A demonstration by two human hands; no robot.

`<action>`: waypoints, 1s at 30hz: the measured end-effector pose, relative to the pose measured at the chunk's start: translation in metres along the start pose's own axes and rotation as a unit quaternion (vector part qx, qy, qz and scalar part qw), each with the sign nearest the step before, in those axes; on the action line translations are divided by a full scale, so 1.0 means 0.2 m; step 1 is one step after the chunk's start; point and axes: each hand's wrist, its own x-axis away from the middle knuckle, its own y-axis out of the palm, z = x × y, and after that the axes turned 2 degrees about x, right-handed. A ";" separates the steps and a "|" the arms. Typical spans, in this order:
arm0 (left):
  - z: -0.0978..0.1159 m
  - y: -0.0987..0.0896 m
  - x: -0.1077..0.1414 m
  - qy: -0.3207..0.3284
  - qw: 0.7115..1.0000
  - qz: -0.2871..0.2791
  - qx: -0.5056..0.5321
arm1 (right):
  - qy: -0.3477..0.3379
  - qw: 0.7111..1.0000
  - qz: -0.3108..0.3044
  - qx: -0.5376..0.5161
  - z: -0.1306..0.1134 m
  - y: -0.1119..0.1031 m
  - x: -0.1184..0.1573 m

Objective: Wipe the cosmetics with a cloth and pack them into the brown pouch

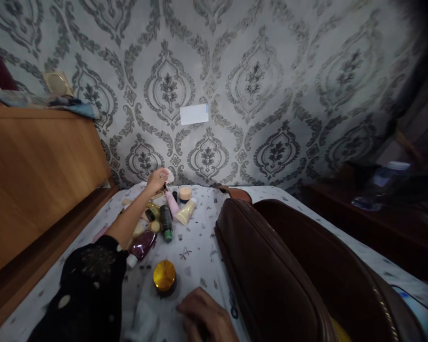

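Observation:
My left hand (pixel 157 180) reaches to the far end of the patterned sheet, near the wall. Its fingers are closed on a small pale pink item (pixel 169 176), whose kind I cannot make out. Below it lie a pink tube (pixel 171 203), a cream tube (pixel 186 212), a dark bottle with a green cap (pixel 166 222) and a purple bottle with a white cap (pixel 142 245). A peach-lidded jar (pixel 185 194) stands behind the cream tube. My right hand (pixel 209 316) is low in front, fingers loosely bent and apart, beside a gold-lidded jar (pixel 164 276). Nothing shows in it.
A large brown leather bag (pixel 267 266) gapes on the right of the sheet. A wooden cabinet (pixel 43 175) borders the left side, with a cloth (pixel 53 100) on top. A clear plastic bottle (pixel 381 185) stands at far right. Patterned wallpaper (pixel 214 71) covers the wall ahead.

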 end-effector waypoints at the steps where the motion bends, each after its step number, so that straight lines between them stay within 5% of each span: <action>1: 0.02 -0.04 0.07 0.010 0.999 -0.019 0.032 | -0.005 1.000 0.015 0.000 -0.02 -0.01 0.00; 8: 0.04 -0.18 0.76 0.040 0.959 -0.193 0.204 | 0.120 0.978 0.164 -0.042 -0.09 -0.02 -0.03; 12: 0.04 -0.17 1.10 0.068 0.898 -0.370 0.227 | 0.127 0.976 0.164 -0.068 -0.05 0.00 -0.04; 15: 0.01 -0.13 1.24 0.083 0.879 -0.419 0.211 | 0.110 0.978 0.170 -0.051 -0.05 0.01 -0.05; 19: -0.06 -0.14 1.29 0.135 0.897 -0.374 0.192 | 0.109 0.981 0.157 -0.041 -0.08 0.00 -0.06; 23: -0.16 -0.16 1.28 0.200 0.946 -0.254 0.008 | 0.129 0.982 0.134 -0.033 -0.13 -0.01 -0.07; 26: -0.22 -0.12 1.29 0.246 0.925 -0.250 -0.148 | 0.148 0.983 0.106 -0.015 -0.15 -0.01 -0.08; 30: -0.31 -0.04 1.28 0.255 0.926 -0.206 -0.189 | 0.157 0.985 0.073 0.018 -0.15 -0.01 -0.07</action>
